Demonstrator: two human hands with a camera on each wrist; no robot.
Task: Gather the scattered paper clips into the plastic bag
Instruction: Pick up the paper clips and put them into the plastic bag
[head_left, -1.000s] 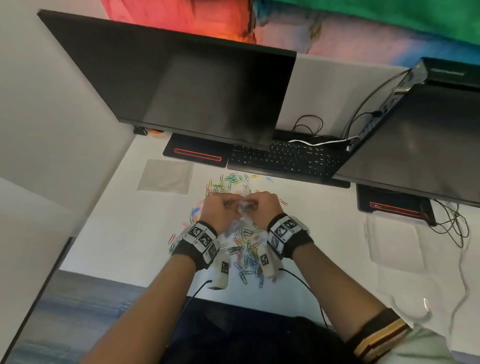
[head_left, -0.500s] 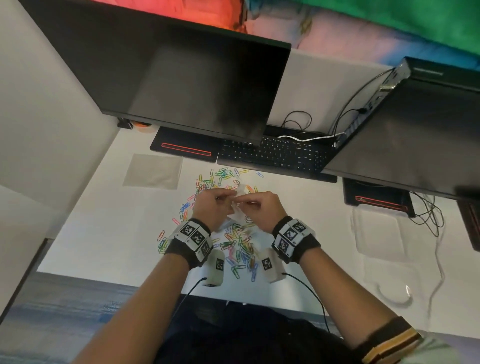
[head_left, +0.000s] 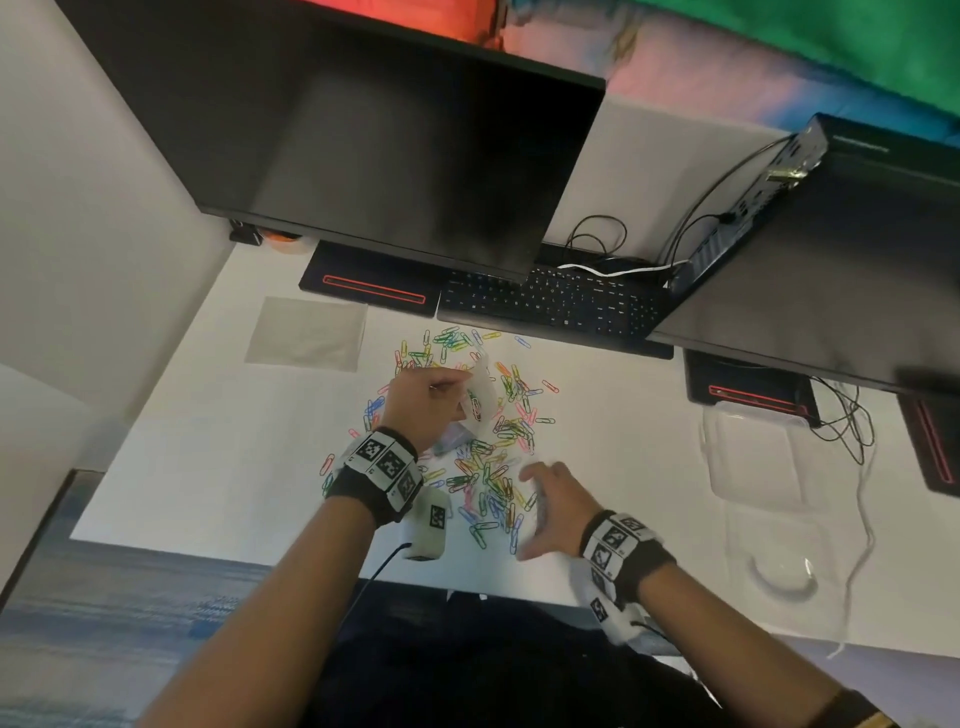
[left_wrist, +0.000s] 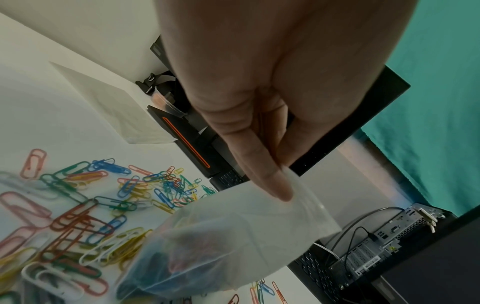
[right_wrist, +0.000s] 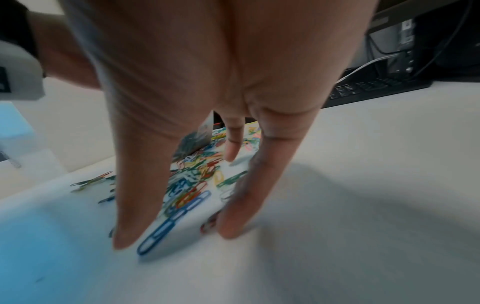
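Several coloured paper clips (head_left: 488, 467) lie scattered over the white desk (head_left: 208, 441) in front of me. My left hand (head_left: 431, 405) pinches the top edge of a small clear plastic bag (head_left: 480, 400), which hangs upright over the pile with some clips inside (left_wrist: 197, 255). In the left wrist view the thumb and fingers (left_wrist: 262, 176) clamp the bag's rim (left_wrist: 306, 205). My right hand (head_left: 545, 504) is spread, fingers straight, at the near right edge of the pile. Its fingertips (right_wrist: 231, 228) touch the desk on either side of a blue clip (right_wrist: 171, 224).
Two dark monitors (head_left: 363, 145) hang over the back of the desk, with a black keyboard (head_left: 561, 306) beneath. A flat clear bag (head_left: 306, 332) lies at the left. Clear plastic packaging (head_left: 753, 457) and cables (head_left: 852, 426) sit to the right. The desk's front edge (head_left: 260, 556) is near.
Both hands were together at the bag. The right hand has let go and dropped toward me to the near edge of the pile, fingers spread. The left hand still holds the bag.
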